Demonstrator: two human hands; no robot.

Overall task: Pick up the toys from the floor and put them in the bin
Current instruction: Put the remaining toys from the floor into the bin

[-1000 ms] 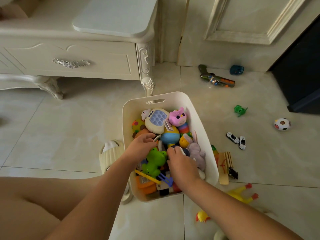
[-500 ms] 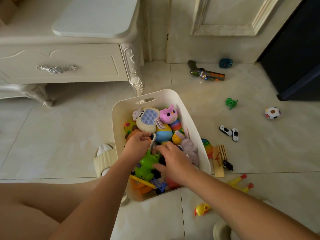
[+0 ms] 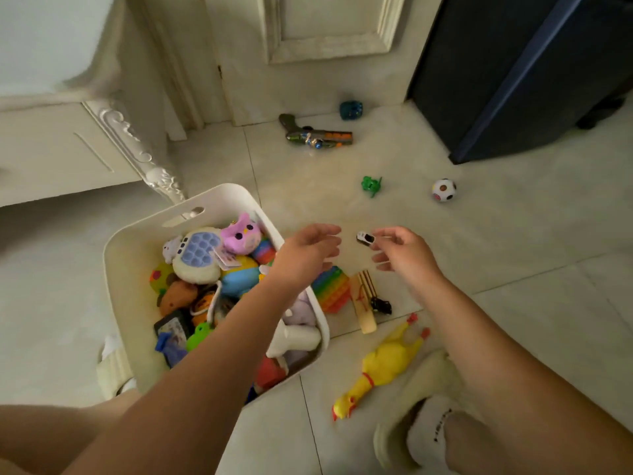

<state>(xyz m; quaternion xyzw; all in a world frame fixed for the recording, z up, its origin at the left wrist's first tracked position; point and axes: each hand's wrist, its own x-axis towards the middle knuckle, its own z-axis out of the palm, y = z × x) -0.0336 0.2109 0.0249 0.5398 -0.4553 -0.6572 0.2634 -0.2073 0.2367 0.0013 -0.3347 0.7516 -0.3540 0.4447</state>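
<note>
White lettered sock [image 3: 432, 429], cream slipper [image 3: 385, 444]

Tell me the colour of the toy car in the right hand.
The toy car is white with black windows; head view shows it best.

The bin [image 3: 219, 197] stands on the floor [image 3: 513, 269], full of toys [image 3: 202, 252]. Just right of it lie a bubble pad [image 3: 330, 289] and a wooden slat [image 3: 364, 310]. Nearer lies a rubber chicken [image 3: 387, 365], and beyond them a toy gun [image 3: 315, 136] and a ball [image 3: 444, 190].
</note>
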